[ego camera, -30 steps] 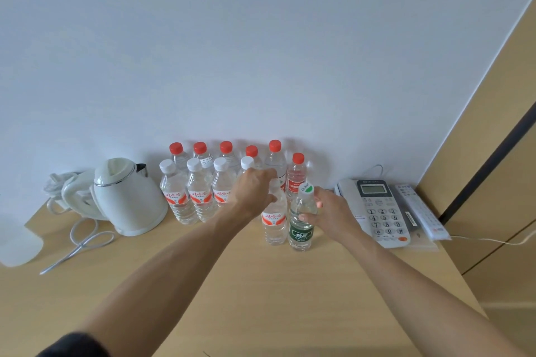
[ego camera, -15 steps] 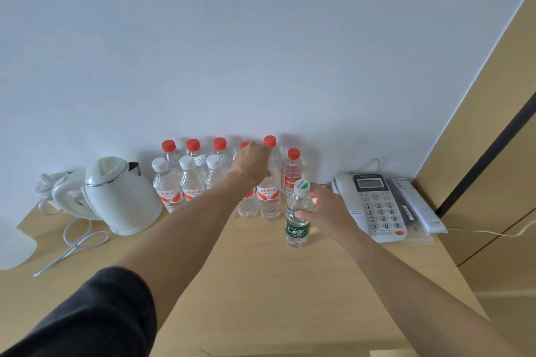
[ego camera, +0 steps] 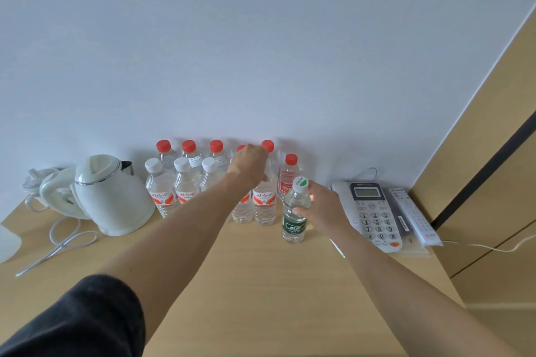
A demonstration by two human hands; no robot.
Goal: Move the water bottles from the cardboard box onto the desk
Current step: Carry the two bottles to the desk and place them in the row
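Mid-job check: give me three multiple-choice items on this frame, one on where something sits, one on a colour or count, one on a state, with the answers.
1. Where is the telephone?
A. Right of the bottles
B. Left of the kettle
C. On the floor

2. What colour is the label on the bottle held by the right hand?
A. Red
B. Green
C. Blue

3. How is the kettle lid?
A. Missing
B. Wide open
C. Closed

Answers: 1 A, it sits on the desk right of the bottle group. 2 B, a dark green band shows below the grip. 3 C, the lid sits flush on the body.
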